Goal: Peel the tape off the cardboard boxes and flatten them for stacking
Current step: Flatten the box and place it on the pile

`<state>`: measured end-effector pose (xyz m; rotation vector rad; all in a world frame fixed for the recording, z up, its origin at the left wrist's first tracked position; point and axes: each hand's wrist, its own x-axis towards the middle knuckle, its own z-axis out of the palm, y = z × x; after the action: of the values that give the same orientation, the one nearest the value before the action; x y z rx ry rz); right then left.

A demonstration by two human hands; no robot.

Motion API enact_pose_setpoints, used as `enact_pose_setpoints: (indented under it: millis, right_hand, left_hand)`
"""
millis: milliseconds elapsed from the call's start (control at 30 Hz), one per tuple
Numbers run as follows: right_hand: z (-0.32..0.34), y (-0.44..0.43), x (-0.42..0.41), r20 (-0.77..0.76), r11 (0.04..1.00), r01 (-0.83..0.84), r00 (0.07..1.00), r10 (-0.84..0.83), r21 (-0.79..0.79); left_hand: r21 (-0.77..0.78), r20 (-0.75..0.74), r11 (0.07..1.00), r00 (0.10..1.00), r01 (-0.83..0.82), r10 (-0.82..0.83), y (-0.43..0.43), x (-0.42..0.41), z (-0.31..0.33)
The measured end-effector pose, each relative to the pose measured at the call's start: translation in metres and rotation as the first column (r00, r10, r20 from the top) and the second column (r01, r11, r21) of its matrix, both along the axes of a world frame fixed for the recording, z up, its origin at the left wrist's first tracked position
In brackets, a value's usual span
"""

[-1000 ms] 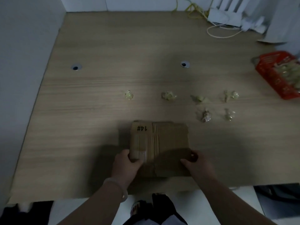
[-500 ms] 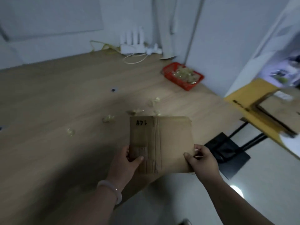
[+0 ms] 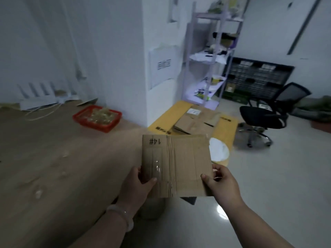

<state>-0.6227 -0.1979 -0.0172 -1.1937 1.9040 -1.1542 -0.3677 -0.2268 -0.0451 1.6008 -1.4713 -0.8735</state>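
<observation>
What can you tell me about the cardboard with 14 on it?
The flattened cardboard box is brown, creased down its middle, with "14" upside down at its far left corner. A shiny patch, perhaps leftover tape, sits by the left hand. That hand and the right hand pinch its near corners, holding it up.

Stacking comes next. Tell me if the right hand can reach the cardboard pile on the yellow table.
Probably not yet: the right hand grips the flattened box, and the cardboard pile lies well beyond it, unobstructed.
</observation>
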Motion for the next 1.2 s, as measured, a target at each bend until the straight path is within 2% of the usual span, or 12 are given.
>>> enact_pose_setpoints:
  millis: [67, 267, 600, 967, 1200]
  right_hand:
    - [0.007, 0.000, -0.051, -0.036, 0.998, 0.055, 0.998, -0.055, -0.007]
    - [0.025, -0.003, -0.177, -0.020, 0.970, 0.236, 0.971, -0.237, -0.050]
    - [0.004, -0.061, -0.300, -0.054, 0.920, 0.390, 0.918, -0.392, -0.043]
    - [0.003, -0.239, -0.395, -0.071, 0.953, 0.304, 0.950, -0.304, -0.008]
    - [-0.025, -0.335, -0.426, -0.040, 0.988, 0.149, 0.988, -0.148, 0.044]
  left_hand:
    - [-0.015, -0.027, 0.998, 0.998, 0.059, -0.059, -0.016, -0.054, 0.004]
    - [-0.043, -0.040, 0.963, 0.962, 0.267, -0.269, -0.062, -0.195, 0.024]
    - [0.012, -0.088, 0.908, 0.905, 0.418, -0.416, -0.152, -0.336, 0.013]
    - [0.124, -0.180, 0.914, 0.915, 0.386, -0.362, -0.321, -0.416, 0.002]
    - [0.222, -0.215, 0.946, 0.958, 0.237, -0.190, -0.381, -0.436, -0.022]
